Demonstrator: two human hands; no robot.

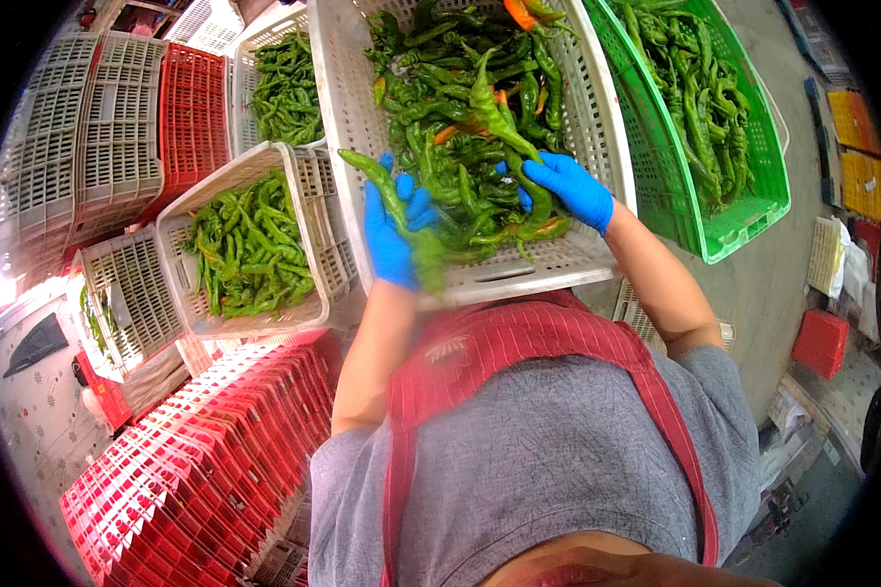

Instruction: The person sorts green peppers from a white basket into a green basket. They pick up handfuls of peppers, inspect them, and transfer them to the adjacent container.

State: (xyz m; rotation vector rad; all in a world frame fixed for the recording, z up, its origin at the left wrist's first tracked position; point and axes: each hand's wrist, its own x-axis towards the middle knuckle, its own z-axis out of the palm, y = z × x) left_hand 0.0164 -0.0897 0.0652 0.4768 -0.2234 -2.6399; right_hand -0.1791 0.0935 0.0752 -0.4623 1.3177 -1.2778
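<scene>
A white perforated plastic crate (349, 110) stands before me, holding long green peppers (440, 110), a few of them partly orange. Over its near left side, my left hand (393, 246) in a blue glove grips a long green pepper (373, 170). Another green shape below that hand is blurred. On the right, my right hand (573, 191), also gloved in blue, closes around green peppers; a pale, twisted pepper (493, 110) rises from its fingers. How many it holds is partly hidden.
A green crate (749, 227) of peppers stands to the right. On the left are a smaller whitish crate (169, 249) of peppers, another pepper crate (242, 88) behind it, and stacked grey crates (121, 110). Nested red crates (213, 447) lean at lower left.
</scene>
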